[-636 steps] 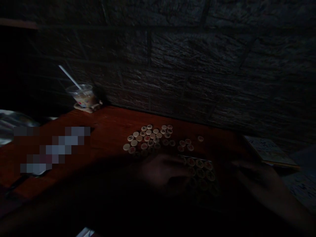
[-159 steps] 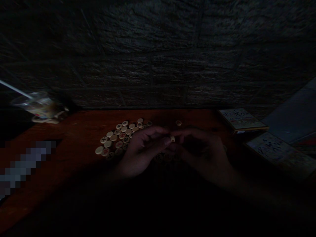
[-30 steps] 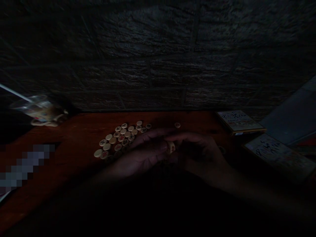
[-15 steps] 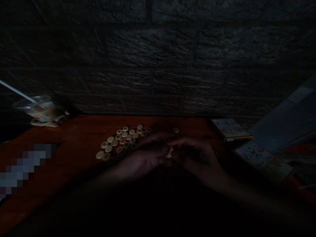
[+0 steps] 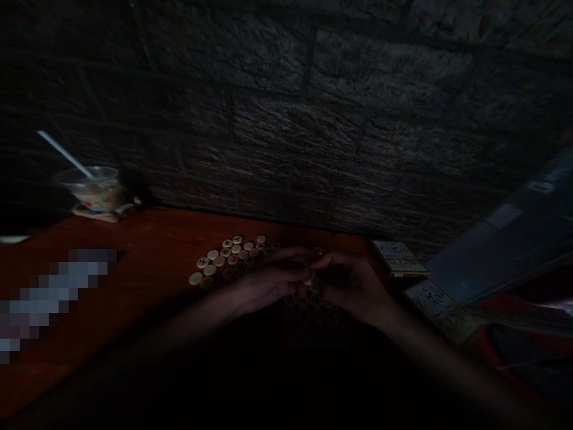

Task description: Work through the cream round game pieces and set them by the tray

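Observation:
A pale round xiangqi piece (image 5: 308, 277) sits between my two hands, at their fingertips. My left hand (image 5: 267, 279) is closed, its thumb pressed along the piece. From the other side my right hand (image 5: 357, 285) meets it with curled fingers; deep shadow hides part of its grip. Left of my hands, a cluster of loose xiangqi pieces (image 5: 219, 261) lies on the reddish wooden table (image 5: 147, 251), some with dark characters and some with red. More pieces (image 5: 304, 313) show faintly below my hands in the dark. A single piece (image 5: 318, 251) lies just beyond my fingers.
A clear plastic cup (image 5: 99, 190) with a white straw stands at the back left. Two patterned boxes (image 5: 400, 258) (image 5: 436, 301) lie at the right. A stone-block wall (image 5: 268, 131) rises behind the table. A pixelated patch covers something at the left.
The view has tilted and shifted, so the cup sits farther right and the boxes farther left. My hands stay together around the piece. Pieces below them now show faintly.

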Demonstrator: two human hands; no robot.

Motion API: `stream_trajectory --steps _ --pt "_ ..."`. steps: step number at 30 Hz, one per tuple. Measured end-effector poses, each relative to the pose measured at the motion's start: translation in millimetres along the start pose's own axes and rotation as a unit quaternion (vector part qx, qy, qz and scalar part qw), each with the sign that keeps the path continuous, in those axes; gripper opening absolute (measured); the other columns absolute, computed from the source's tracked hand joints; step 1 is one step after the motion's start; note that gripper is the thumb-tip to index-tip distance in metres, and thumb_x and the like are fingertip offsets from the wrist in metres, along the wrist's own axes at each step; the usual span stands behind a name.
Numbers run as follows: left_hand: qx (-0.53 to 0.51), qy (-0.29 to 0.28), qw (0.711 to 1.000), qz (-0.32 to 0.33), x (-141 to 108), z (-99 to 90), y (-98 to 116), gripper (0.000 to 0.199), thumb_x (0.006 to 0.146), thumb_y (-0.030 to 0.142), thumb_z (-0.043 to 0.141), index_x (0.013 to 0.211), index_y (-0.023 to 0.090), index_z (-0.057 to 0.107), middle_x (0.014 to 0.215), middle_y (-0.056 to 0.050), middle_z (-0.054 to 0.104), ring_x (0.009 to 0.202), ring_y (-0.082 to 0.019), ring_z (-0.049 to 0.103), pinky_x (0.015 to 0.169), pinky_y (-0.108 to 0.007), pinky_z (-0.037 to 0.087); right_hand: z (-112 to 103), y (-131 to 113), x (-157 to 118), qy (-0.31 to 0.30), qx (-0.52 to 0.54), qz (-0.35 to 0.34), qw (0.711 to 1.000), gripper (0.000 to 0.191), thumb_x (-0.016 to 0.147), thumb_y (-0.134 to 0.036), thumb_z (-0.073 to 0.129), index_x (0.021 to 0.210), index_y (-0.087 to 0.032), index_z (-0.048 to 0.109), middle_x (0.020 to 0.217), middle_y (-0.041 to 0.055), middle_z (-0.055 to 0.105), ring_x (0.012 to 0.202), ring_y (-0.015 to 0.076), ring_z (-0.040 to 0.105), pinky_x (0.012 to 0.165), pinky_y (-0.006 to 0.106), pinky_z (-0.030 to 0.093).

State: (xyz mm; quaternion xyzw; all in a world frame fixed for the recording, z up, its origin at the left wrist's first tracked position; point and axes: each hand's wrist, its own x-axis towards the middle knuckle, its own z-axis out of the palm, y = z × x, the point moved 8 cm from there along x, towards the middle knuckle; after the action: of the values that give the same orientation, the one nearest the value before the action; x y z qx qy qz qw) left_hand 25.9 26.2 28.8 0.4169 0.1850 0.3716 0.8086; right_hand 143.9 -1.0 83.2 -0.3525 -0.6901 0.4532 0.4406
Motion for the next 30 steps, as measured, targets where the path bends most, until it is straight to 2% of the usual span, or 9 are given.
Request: stream_trajectory --steps 5,10,14,17,21,26,30 --pt "0.020 0.004 1.000 -0.009 11 -5.9 7 0.032 0.079 0.014 0.083 0.111 0.013 0.075 0.097 -0.007 0.073 0.078 -0.015 0.070 0.068 -0.026 0.055 -6 11 13 -0.007 -0.021 -0.012 1.000 0.020 0.077 -0.016 0.081 0.096 -0.021 0.077 0.090 0.0029 0.080 0.080 0.0159 0.076 0.076 0.030 0.060" --pt "0.072 0.045 0.996 0.013 28 -18.4 17 0.029 0.083 0.018 0.080 0.110 0.012 0.071 0.092 -0.007 0.072 0.071 -0.013 0.068 0.067 -0.027 0.054 -20 28 35 0.046 -0.082 -0.034 0.995 0.013 0.077 -0.020 0.079 0.090 -0.020 0.078 0.082 0.0013 0.079 0.073 0.0160 0.074 0.070 0.029 0.058" --pt "0.114 0.054 0.992 0.015 40 -31.3 18 0.034 0.085 0.024 0.079 0.115 0.014 0.069 0.088 -0.007 0.072 0.065 -0.013 0.068 0.057 -0.024 0.046 -21 39 46 0.066 -0.131 -0.063 0.987 0.012 0.078 -0.020 0.076 0.090 -0.019 0.079 0.084 0.0029 0.081 0.074 0.0171 0.074 0.071 0.029 0.058" --pt "0.128 0.039 0.991 0.009 44 -36.1 13 0.037 0.086 0.026 0.079 0.119 0.015 0.067 0.089 -0.007 0.072 0.066 -0.014 0.067 0.055 -0.023 0.044 -20 46 45 0.068 -0.135 -0.074 0.986 0.013 0.080 -0.021 0.074 0.093 -0.020 0.078 0.084 0.0022 0.081 0.073 0.0166 0.075 0.070 0.028 0.058" --pt "0.143 0.036 0.989 0.020 46 -39.1 5 0.033 0.088 0.028 0.077 0.117 0.015 0.068 0.095 -0.006 0.070 0.074 -0.012 0.066 0.065 -0.025 0.048 -19 49 36 0.078 -0.187 -0.082 0.976 0.013 0.083 -0.022 0.074 0.095 -0.021 0.077 0.088 0.0024 0.081 0.076 0.0165 0.076 0.070 0.028 0.059" --pt "0.199 0.021 0.979 0.041 45 -39.9 2 0.032 0.090 0.032 0.075 0.116 0.015 0.069 0.103 -0.008 0.070 0.085 -0.016 0.066 0.072 -0.027 0.050 -18 40 25 0.088 -0.269 -0.119 0.952 0.013 0.080 -0.018 0.071 0.093 -0.021 0.076 0.084 0.0018 0.080 0.072 0.0154 0.075 0.066 0.027 0.057" --pt "0.220 0.009 0.974 0.046 42 -38.2 5 0.030 0.092 0.031 0.073 0.118 0.016 0.069 0.108 -0.008 0.070 0.092 -0.017 0.067 0.075 -0.028 0.052 -18 34 20 0.093 -0.291 -0.136 0.942 0.016 0.081 -0.017 0.072 0.096 -0.020 0.077 0.088 0.0017 0.081 0.076 0.0148 0.076 0.068 0.026 0.057"
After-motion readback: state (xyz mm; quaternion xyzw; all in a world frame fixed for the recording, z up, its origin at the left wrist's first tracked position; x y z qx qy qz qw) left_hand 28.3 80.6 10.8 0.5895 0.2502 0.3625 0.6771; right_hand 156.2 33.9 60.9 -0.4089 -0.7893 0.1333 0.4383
